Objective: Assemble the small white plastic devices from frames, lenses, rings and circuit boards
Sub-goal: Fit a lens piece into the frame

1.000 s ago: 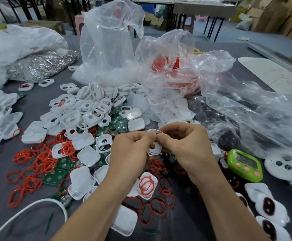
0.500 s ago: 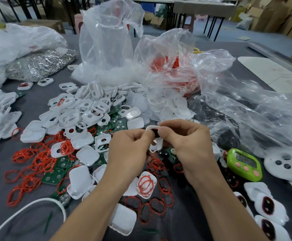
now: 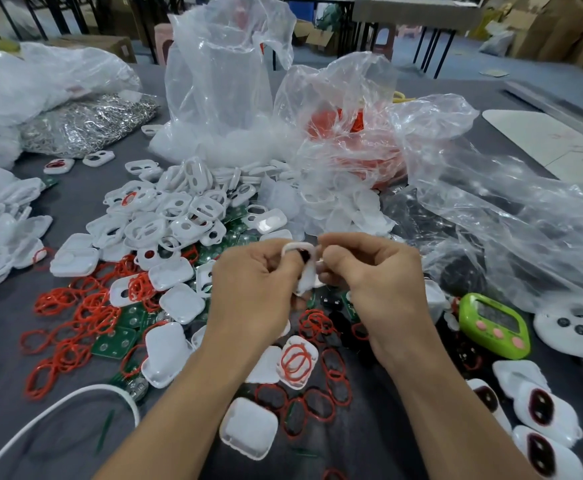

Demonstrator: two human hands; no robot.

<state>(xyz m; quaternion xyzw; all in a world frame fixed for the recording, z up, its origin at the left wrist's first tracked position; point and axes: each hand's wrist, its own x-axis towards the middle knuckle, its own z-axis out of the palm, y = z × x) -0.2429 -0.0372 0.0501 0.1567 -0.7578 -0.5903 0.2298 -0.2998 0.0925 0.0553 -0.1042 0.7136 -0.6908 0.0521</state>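
Note:
Both hands meet above the middle of the table on one small white frame (image 3: pixel 304 271), held upright with a dark lens in its upper opening. My left hand (image 3: pixel 252 289) pinches its left side, thumb against the lens. My right hand (image 3: pixel 373 282) pinches its right edge. A heap of white frames (image 3: pixel 175 216) lies behind the hands. Red rings (image 3: pixel 75 317) are scattered at the left and below the hands. Green circuit boards (image 3: pixel 117 342) lie among them. Several white back covers (image 3: pixel 248 433) lie near my forearms.
Clear plastic bags (image 3: pixel 220 81) stand at the back and spread to the right. A green timer (image 3: pixel 494 325) sits right of my right hand. Finished devices with dark lenses (image 3: pixel 539 410) lie at the lower right. A white cable (image 3: pixel 58 410) curves at the lower left.
Both hands have lifted the frame a little and turned it upright. The dark lens now shows in its upper opening under my left thumb.

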